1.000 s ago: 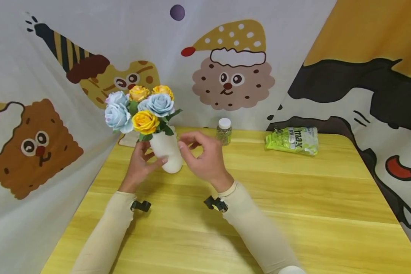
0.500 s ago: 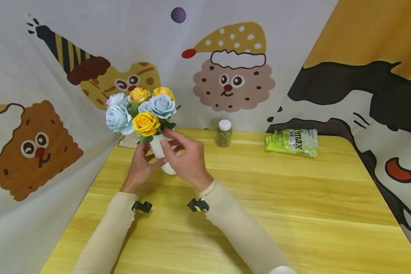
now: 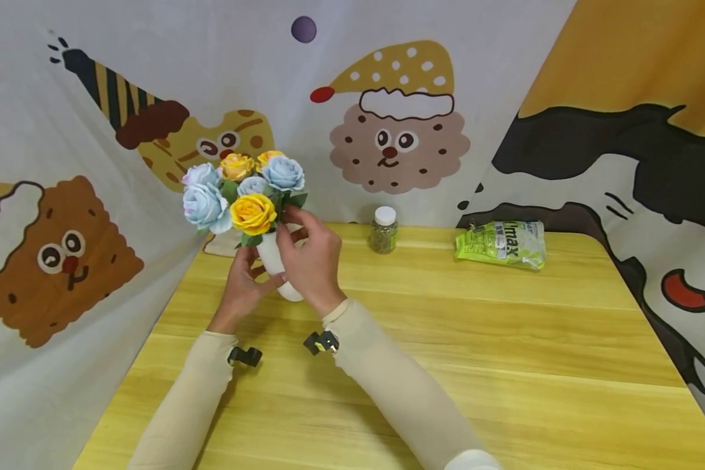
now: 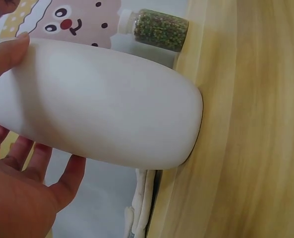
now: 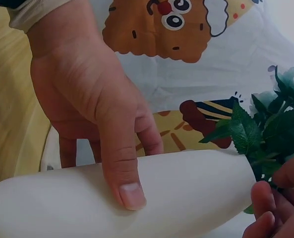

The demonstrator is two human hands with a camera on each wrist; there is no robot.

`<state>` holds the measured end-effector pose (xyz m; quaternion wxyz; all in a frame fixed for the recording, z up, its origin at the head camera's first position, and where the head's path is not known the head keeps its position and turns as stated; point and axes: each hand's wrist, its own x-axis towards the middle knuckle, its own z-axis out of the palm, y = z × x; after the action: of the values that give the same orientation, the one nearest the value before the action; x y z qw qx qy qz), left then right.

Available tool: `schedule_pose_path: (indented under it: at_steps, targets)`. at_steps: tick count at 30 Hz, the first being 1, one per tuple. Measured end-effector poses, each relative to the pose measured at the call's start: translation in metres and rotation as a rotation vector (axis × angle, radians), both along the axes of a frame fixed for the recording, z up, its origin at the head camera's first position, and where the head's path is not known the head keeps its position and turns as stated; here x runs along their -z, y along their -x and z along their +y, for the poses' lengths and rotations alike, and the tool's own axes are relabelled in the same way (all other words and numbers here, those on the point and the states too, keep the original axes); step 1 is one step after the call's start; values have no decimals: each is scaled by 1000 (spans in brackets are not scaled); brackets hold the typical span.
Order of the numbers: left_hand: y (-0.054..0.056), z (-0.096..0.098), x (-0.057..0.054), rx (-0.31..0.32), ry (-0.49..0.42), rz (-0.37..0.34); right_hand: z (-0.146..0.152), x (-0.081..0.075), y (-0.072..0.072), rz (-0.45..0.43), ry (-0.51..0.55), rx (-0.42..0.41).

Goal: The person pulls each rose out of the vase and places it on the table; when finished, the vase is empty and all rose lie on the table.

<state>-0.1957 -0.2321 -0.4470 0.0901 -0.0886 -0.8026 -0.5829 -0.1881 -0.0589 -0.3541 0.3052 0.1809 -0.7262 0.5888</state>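
Note:
A smooth white vase point(image 3: 272, 253) holds a bunch of yellow and pale blue roses with green leaves. My left hand point(image 3: 241, 287) grips it around the side, thumb in front and fingers behind, as the right wrist view also shows. The vase base point(image 4: 194, 119) is at the tabletop in the left wrist view. At the vase mouth, my right hand point(image 3: 316, 258) pinches among the leaves point(image 5: 246, 131), below the right-hand blue rose point(image 3: 284, 172). The stem between those fingers is mostly hidden.
A small clear jar point(image 3: 384, 232) with a white lid and green granules stands at the back of the wooden table point(image 3: 476, 352). Right of it lies a green and white packet point(image 3: 501, 244). A cloth with cartoon prints point(image 3: 393, 147) hangs directly behind the table.
My right hand has moved left from beside the vase up to its mouth and taken hold under the blue rose, which has shifted slightly right and up. My left hand stays on the vase.

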Motion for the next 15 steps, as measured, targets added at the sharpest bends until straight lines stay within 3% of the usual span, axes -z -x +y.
schedule_pose_path:
  at_steps: [8,15]
  targets:
    - [0,3,4,1,-21,-13,-1,1,8,3,-75,24]
    - [4,7,4,15,-34,-4,6,-10,10,-1,-104,-12]
